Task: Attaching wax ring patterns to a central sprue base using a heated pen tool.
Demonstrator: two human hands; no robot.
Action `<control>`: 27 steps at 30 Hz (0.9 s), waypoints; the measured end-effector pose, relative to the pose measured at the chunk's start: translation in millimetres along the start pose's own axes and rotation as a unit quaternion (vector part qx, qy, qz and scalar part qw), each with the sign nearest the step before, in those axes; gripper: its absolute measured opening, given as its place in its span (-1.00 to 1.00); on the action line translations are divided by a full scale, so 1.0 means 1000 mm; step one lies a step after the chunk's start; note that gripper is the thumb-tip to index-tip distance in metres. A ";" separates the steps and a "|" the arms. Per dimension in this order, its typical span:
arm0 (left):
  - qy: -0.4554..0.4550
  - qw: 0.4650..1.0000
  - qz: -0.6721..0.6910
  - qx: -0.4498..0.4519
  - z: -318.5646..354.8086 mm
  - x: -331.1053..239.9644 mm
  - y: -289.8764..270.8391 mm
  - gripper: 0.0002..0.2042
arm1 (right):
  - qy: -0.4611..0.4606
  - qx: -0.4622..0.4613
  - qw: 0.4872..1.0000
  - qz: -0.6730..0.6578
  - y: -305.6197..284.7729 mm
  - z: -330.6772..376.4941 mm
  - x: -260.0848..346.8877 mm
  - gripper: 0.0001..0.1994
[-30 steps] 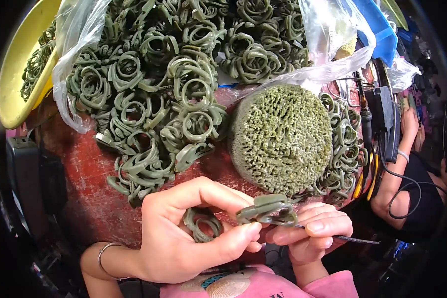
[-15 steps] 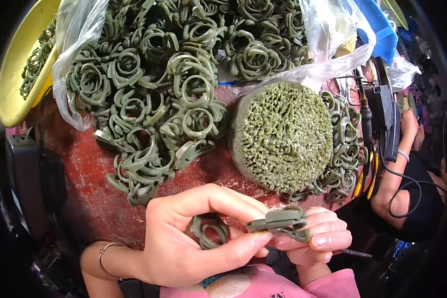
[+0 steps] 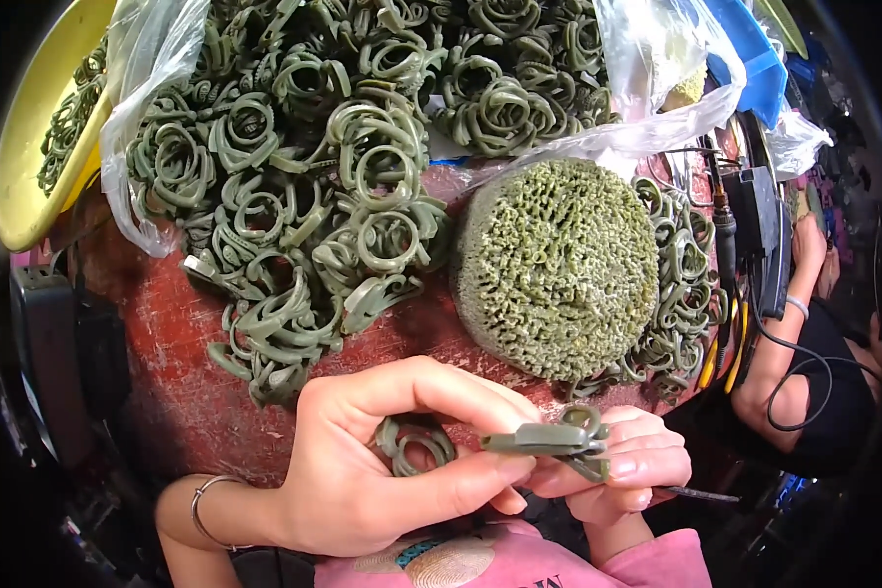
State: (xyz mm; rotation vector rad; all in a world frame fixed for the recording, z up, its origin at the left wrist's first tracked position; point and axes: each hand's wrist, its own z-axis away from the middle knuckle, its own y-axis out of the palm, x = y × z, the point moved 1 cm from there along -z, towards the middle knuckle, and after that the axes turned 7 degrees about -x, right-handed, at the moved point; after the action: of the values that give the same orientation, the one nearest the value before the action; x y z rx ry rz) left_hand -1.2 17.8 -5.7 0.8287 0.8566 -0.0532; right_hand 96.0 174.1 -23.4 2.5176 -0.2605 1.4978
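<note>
My left hand [image 3: 372,461] and my right hand [image 3: 622,465] meet at the lower middle and together pinch a flat olive-green rubber piece [image 3: 549,438] with a looped end. Another green rubber ring [image 3: 416,443] lies in my left palm behind the thumb. A thin dark tool tip [image 3: 701,495] pokes out from under my right hand. Just above the hands stands a round packed bundle of green pieces [image 3: 559,265] on a red worn table [image 3: 181,382].
A big heap of green rubber rings [image 3: 304,186] spills from a clear plastic bag [image 3: 147,118] at the top. A yellow basin [image 3: 29,147] sits top left. More rings [image 3: 686,284] lie right of the bundle. Another person's arm [image 3: 794,333] and black cables are at the right.
Both hands have shifted slightly down and right with the green piece, which now lies flatter between the fingers. The ring in my left palm has stayed put.
</note>
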 end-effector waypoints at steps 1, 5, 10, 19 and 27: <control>-0.004 1.000 0.007 -0.004 0.000 0.001 0.000 -0.84 | 0.000 -0.001 1.000 0.000 0.000 -0.001 -0.001 -0.77; -0.001 0.999 0.019 0.038 -0.001 0.002 -0.001 -0.83 | -0.005 0.025 1.000 -0.010 -0.002 -0.006 0.003 -0.78; 0.042 0.996 -0.047 0.058 0.000 0.001 -0.006 -0.83 | -0.001 -0.042 0.999 -0.020 0.005 0.003 -0.003 -0.76; 0.116 0.961 -0.238 0.080 -0.002 -0.003 -0.003 -0.80 | 0.168 -0.141 0.975 -0.025 0.014 0.001 0.001 -0.79; 0.174 0.935 -0.308 -0.019 0.006 0.000 0.001 -0.87 | 0.111 -0.317 0.919 0.204 0.018 0.001 0.002 -0.64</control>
State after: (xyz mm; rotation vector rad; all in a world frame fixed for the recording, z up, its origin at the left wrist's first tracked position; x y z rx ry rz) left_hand 2.8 14.7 -2.4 0.5113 1.4279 -0.4510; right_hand 93.4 156.4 -21.2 1.8260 -1.0911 1.4911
